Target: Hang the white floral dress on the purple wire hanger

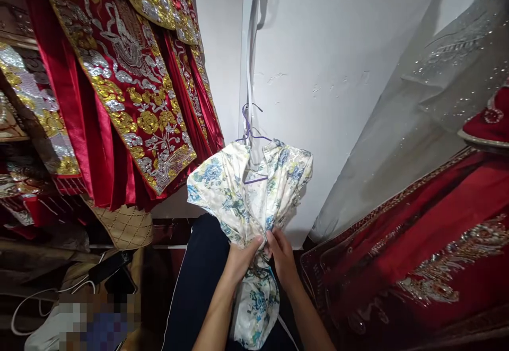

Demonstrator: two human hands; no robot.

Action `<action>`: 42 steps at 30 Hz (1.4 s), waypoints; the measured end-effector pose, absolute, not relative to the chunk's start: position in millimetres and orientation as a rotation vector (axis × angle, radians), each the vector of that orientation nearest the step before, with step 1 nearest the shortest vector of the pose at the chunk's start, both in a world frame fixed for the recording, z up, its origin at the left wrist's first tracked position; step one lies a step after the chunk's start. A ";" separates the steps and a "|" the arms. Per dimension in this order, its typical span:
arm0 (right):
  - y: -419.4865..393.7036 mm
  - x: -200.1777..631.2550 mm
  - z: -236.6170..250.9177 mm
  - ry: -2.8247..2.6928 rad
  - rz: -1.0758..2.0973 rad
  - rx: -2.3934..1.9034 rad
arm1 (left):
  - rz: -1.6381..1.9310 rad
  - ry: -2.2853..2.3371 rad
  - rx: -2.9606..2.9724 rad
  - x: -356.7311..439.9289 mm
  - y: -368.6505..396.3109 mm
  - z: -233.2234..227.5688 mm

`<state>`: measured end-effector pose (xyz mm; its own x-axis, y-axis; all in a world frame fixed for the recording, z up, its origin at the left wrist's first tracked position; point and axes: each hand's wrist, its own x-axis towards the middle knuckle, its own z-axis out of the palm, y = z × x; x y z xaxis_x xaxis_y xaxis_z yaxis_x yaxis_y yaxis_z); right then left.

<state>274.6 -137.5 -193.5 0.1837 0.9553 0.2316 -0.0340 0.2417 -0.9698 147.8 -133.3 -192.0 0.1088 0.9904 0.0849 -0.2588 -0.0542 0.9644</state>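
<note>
A white garment with blue and green flowers [222,181] hangs on a purple hanger [260,137] in front of me, its front open at the neck. Both hands grip its front edges close together at waist height. My left hand [243,258] is closed on the left edge, thumb on top. Just beside it, my right hand [281,255] pinches the right edge between thumb and fingers. Below the hands the lower part of the garment drapes over my dark trousers [196,277]. Any fastening between the fingertips is too small to make out.
A white strap [250,49] runs down the white wall [318,38] to the hanger. Red embroidered garments [131,86] hang at the left. On the right are a sheer sparkly cloth [449,64] and a red beaded garment [417,234]. A white cable [24,308] lies lower left.
</note>
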 end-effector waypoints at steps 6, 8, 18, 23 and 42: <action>-137.8 280.5 -179.8 -1.549 0.925 -1.188 | 1.484 0.995 0.974 145.5 -134.3 -189.6; -138.7 276.7 -176.4 -1.584 0.913 -1.224 | 1.487 1.034 1.006 139.3 -132.7 -194.8; -140.1 270.2 -174.7 -1.536 0.966 -1.308 | 1.748 1.660 1.189 119.2 -147.1 -207.7; -147.2 266.0 -170.4 -1.458 1.188 -1.232 | 1.688 1.593 1.639 136.1 -158.5 -205.5; -51.5 261.1 2.0 -1.328 0.909 -0.791 | 1.219 1.171 2.130 115.2 -94.2 -110.9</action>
